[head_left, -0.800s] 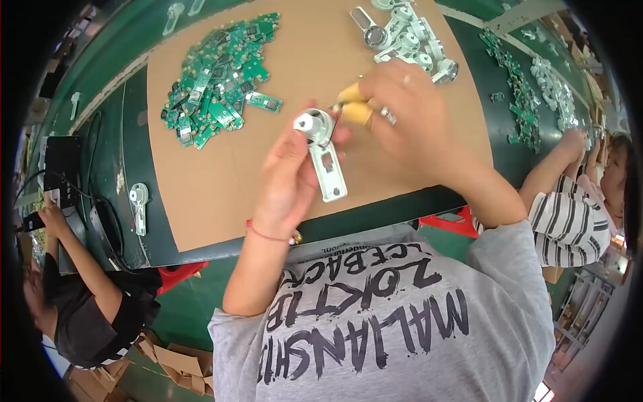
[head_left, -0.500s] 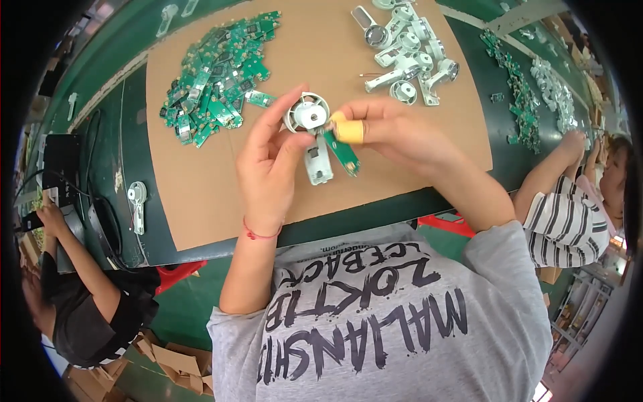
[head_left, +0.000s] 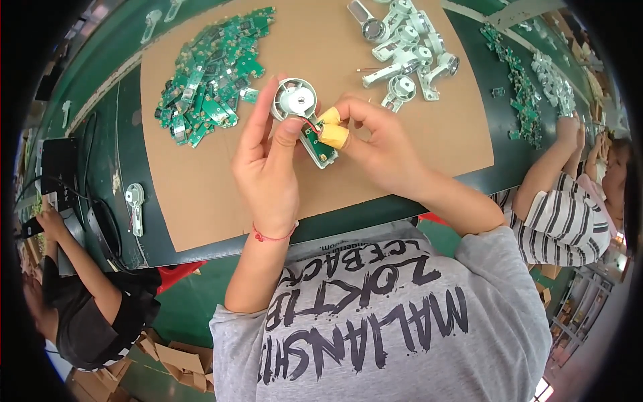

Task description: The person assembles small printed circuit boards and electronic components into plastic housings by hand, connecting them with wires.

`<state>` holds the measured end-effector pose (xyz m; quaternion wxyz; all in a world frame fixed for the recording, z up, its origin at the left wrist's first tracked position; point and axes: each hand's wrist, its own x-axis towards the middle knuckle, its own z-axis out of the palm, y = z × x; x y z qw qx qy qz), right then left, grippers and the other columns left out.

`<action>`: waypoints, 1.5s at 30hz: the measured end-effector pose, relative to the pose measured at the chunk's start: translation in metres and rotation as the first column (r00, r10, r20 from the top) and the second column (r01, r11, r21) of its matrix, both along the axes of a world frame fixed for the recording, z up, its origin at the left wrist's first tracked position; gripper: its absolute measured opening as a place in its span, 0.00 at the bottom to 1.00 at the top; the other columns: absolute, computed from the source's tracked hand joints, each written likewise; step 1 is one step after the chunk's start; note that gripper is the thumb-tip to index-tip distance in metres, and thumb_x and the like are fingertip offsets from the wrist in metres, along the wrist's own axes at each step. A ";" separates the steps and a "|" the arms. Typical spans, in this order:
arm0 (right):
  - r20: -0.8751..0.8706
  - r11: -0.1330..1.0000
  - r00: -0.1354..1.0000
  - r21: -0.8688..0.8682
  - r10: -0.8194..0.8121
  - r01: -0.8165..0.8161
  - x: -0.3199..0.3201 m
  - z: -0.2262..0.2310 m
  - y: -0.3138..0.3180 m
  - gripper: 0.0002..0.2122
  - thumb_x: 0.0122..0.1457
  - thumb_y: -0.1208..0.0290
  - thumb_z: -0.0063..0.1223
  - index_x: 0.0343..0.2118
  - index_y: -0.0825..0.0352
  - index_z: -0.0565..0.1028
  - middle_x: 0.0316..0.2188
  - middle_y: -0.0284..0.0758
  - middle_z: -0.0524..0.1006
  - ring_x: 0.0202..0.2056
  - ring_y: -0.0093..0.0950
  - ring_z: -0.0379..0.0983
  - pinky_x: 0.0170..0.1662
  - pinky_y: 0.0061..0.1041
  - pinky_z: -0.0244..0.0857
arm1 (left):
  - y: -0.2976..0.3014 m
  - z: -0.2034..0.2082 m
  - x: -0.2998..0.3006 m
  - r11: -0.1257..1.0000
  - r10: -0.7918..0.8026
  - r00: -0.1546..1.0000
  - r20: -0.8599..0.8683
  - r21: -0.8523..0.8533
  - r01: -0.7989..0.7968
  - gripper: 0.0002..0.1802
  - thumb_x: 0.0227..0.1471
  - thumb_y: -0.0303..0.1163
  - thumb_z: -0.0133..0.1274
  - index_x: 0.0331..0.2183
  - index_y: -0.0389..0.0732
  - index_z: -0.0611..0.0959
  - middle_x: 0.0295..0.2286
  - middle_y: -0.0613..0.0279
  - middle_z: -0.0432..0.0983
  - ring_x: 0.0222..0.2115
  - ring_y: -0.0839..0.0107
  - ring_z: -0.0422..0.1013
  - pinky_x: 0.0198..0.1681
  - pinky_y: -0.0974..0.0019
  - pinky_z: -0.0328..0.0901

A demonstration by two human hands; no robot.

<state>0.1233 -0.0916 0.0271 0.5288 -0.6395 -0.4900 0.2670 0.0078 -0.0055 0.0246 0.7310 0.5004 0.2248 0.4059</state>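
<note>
Above cardboard sheet (head_left: 201, 194), L hand (head_left: 268, 167) & R hand (head_left: 375, 144) both clamped on grey motor housing (head_left: 301, 110).

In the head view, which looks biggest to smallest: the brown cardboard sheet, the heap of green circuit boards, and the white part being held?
1. Brown cardboard sheet, by far the largest.
2. Heap of green circuit boards.
3. White part, held by the left hand and right hand; it is nearer the camera, yet looks smallest.
</note>
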 end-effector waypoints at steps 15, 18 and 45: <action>-0.116 0.921 0.968 -0.300 0.223 -0.248 0.022 0.009 0.031 0.10 0.59 0.69 0.44 0.37 0.72 0.69 0.25 0.33 0.74 0.27 0.19 0.70 0.30 0.20 0.66 | 0.014 0.001 0.022 0.999 0.046 0.999 -0.017 0.015 -0.045 0.40 0.46 0.17 0.51 0.57 0.38 0.51 0.54 0.55 0.53 0.50 0.69 0.59 0.52 0.67 0.56; -0.259 0.899 0.961 -0.391 0.097 -0.196 0.055 0.014 0.067 0.13 0.58 0.64 0.44 0.36 0.71 0.71 0.23 0.32 0.74 0.24 0.17 0.69 0.28 0.19 0.65 | 0.032 0.002 0.023 0.983 0.121 0.978 -0.167 0.161 -0.094 0.42 0.48 0.29 0.52 0.58 0.40 0.46 0.56 0.50 0.46 0.54 0.59 0.52 0.55 0.57 0.46; -0.335 0.953 0.897 0.011 0.289 -0.303 0.074 0.041 0.250 0.13 0.58 0.68 0.43 0.44 0.67 0.65 0.29 0.28 0.71 0.32 0.20 0.68 0.30 0.19 0.63 | 0.050 0.008 -0.007 0.896 0.257 0.910 -0.324 0.434 -0.099 0.32 0.46 0.25 0.51 0.54 0.37 0.60 0.49 0.52 0.58 0.47 0.61 0.59 0.44 0.62 0.60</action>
